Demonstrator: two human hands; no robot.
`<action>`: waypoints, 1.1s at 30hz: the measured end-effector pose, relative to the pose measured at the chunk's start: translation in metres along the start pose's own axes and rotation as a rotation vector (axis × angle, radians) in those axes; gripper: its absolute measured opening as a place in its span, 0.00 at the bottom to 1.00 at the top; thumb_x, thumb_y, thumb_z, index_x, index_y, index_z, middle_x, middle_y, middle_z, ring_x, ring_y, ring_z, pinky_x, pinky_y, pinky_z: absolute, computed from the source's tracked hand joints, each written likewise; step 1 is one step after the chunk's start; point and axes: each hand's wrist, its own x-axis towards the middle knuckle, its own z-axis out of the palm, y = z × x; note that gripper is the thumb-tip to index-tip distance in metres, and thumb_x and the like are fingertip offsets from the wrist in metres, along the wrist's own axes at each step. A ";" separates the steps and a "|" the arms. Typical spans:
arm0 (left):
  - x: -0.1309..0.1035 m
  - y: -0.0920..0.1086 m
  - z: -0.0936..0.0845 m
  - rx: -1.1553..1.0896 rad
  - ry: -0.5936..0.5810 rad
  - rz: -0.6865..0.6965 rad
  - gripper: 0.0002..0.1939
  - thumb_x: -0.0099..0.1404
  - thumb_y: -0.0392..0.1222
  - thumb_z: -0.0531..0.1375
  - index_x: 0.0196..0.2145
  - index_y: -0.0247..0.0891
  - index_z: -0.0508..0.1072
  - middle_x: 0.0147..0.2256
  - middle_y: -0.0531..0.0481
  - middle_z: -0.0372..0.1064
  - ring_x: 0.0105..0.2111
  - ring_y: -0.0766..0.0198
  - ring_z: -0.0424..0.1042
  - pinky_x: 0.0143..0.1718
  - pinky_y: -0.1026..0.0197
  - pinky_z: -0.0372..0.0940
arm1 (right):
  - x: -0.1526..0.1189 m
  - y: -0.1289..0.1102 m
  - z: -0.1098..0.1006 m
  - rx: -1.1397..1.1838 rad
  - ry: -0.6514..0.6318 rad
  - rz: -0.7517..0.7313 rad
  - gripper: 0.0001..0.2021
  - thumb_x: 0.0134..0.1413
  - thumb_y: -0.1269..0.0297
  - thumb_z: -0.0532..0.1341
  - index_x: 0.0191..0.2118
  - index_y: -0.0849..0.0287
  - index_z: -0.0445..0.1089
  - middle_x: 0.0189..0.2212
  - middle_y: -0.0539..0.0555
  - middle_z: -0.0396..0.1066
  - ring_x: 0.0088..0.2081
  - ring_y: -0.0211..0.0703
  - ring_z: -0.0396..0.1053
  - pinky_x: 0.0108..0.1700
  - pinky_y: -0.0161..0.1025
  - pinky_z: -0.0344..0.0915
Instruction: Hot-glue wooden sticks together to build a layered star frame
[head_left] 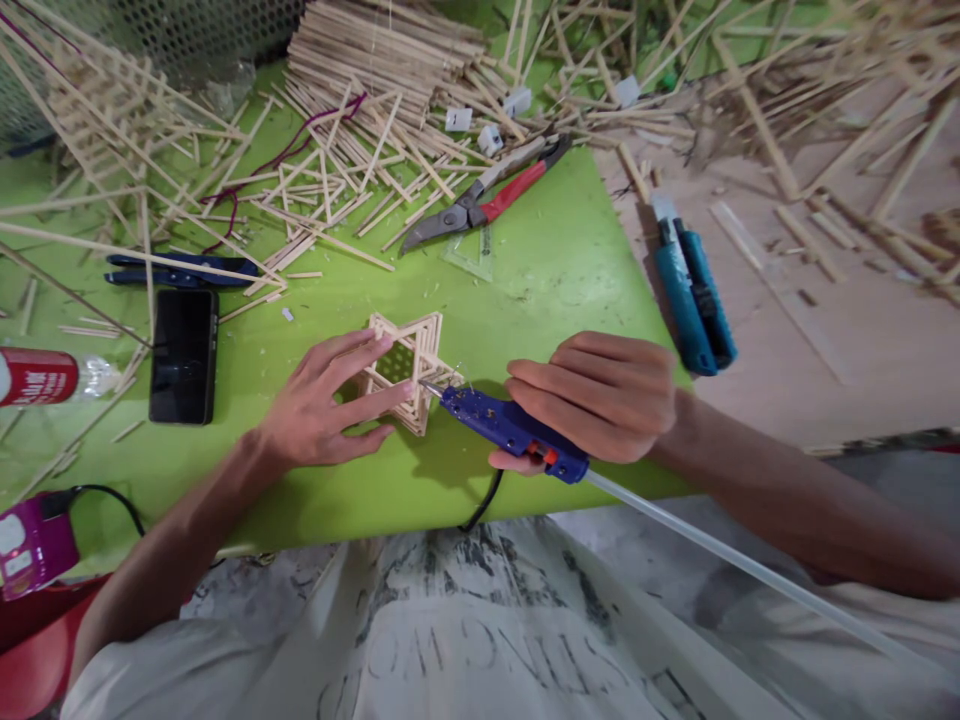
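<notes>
On the green table lies a star-shaped frame [430, 345] built of stacked thin wooden sticks. My left hand [330, 400] rests on its left side, fingers spread, with fingertips touching the sticks. My right hand [600, 395] is closed around a blue hot glue gun [487, 418] with an orange-red trigger. The gun's metal nozzle meets the right side of the star, close to my left fingertips. A long translucent glue stick [720, 560] runs out of the gun's back towards the lower right, and a black cord hangs below it.
Red-handled pruning shears [487, 195] lie beyond the star, near piles of wooden sticks [382, 60]. A teal cutter [694, 295] is at the right. Leftward are a black phone [184, 355], dark blue pliers [180, 268], a red-labelled bottle [41, 376] and a purple power socket [37, 545].
</notes>
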 end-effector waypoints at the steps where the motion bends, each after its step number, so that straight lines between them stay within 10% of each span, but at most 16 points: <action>1: 0.000 0.000 0.000 -0.002 0.002 -0.001 0.38 0.65 0.45 0.72 0.70 0.50 0.66 0.72 0.40 0.60 0.69 0.44 0.66 0.62 0.42 0.74 | 0.000 0.000 0.000 0.001 -0.003 -0.001 0.24 0.67 0.44 0.65 0.28 0.60 0.76 0.27 0.55 0.77 0.25 0.38 0.65 0.25 0.39 0.66; 33: -0.003 0.000 0.000 -0.020 -0.031 -0.033 0.40 0.64 0.46 0.72 0.71 0.55 0.64 0.72 0.41 0.61 0.69 0.43 0.67 0.63 0.40 0.72 | -0.004 -0.002 -0.001 0.141 -0.058 0.022 0.24 0.70 0.44 0.61 0.32 0.61 0.75 0.29 0.58 0.77 0.27 0.41 0.66 0.28 0.41 0.66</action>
